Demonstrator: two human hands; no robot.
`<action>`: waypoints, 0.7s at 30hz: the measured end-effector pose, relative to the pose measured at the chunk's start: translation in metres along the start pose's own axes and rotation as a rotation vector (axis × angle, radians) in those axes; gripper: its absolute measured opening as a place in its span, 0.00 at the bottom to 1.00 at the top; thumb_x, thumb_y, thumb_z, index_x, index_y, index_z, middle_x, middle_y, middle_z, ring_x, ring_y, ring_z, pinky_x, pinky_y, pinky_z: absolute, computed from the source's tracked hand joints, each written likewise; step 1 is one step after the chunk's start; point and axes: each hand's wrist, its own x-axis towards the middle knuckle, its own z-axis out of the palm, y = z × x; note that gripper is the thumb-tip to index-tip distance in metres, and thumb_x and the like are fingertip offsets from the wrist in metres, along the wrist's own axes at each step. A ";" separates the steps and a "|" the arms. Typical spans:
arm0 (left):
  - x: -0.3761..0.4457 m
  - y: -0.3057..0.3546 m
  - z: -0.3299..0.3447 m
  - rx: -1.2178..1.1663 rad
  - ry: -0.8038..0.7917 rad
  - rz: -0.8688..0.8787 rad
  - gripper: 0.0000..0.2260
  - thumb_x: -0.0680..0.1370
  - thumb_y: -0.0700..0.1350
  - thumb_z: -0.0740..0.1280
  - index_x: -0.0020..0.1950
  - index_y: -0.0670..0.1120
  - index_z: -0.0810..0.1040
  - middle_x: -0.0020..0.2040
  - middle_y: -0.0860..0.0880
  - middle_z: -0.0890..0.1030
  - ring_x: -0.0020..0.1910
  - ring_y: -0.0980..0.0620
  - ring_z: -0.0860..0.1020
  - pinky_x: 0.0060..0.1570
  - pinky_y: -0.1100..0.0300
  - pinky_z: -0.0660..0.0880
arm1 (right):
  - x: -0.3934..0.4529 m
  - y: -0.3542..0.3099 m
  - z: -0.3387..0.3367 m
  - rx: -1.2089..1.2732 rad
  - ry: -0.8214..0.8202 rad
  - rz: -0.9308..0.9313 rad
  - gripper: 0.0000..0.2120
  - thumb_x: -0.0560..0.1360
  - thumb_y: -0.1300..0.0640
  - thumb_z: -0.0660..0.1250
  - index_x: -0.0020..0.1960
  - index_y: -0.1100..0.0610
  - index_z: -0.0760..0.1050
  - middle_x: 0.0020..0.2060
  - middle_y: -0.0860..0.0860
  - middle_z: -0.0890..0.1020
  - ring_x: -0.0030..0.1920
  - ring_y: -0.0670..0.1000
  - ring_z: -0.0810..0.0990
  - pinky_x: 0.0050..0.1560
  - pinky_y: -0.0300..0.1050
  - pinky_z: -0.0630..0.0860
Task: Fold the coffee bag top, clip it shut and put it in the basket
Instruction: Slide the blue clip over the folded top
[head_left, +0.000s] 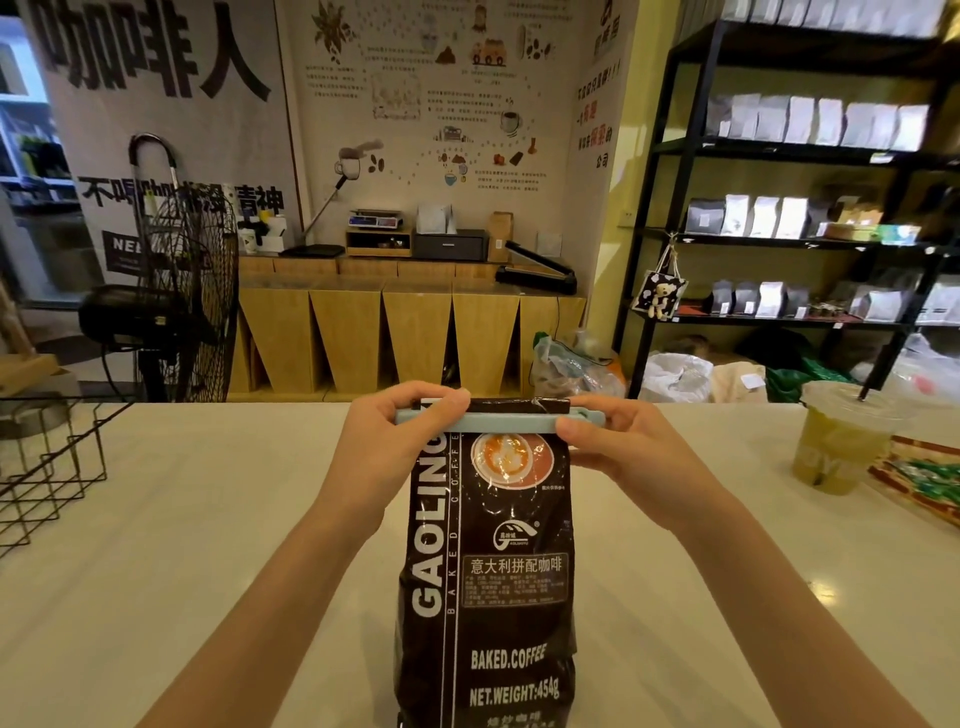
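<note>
- Sitting at the far left edge of the pale surface (208, 519) is a black wire basket (47, 467), well apart from everything else, nothing visible in it from here.
- Next over, the left hand (387, 447) is pinched on the left end of a light blue clip (498, 422), thumb in front and fingers curled over the top.
- Dead centre is the coffee bag (488, 571), dark brown, standing upright on the surface right in front of the camera. Top looks folded down, and the clip runs across it horizontally just under the fold.
- The right hand (618, 447) is clamped on the clip's right end, thumb pressing the front. Can't tell if the clip is fully snapped shut.
- So both hands are apart, one on each end of the clip, bag between them.
- Off to the right there's a plastic cup (841, 441) with a lid and yellow-green drink, and just beside it some colourful packet (919, 483) at the frame edge.
</note>
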 end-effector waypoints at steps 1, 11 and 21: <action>0.001 0.001 -0.001 0.018 -0.001 0.012 0.05 0.66 0.50 0.70 0.37 0.50 0.81 0.29 0.55 0.82 0.30 0.56 0.81 0.27 0.68 0.75 | 0.000 -0.001 0.001 -0.002 0.004 -0.012 0.18 0.64 0.50 0.70 0.50 0.58 0.79 0.41 0.51 0.85 0.48 0.52 0.83 0.44 0.38 0.79; 0.005 0.008 -0.005 0.124 0.052 0.076 0.05 0.69 0.46 0.70 0.33 0.50 0.82 0.28 0.55 0.83 0.29 0.58 0.80 0.27 0.71 0.74 | -0.002 -0.001 -0.002 -0.021 0.051 -0.044 0.13 0.62 0.48 0.71 0.46 0.51 0.82 0.41 0.50 0.86 0.49 0.52 0.82 0.51 0.43 0.79; -0.004 0.024 0.004 0.955 -0.065 0.543 0.16 0.74 0.49 0.63 0.62 0.50 0.72 0.56 0.58 0.74 0.60 0.56 0.70 0.61 0.58 0.64 | -0.003 0.005 -0.001 0.000 0.107 -0.093 0.10 0.63 0.51 0.71 0.44 0.49 0.81 0.35 0.47 0.86 0.43 0.47 0.84 0.41 0.32 0.77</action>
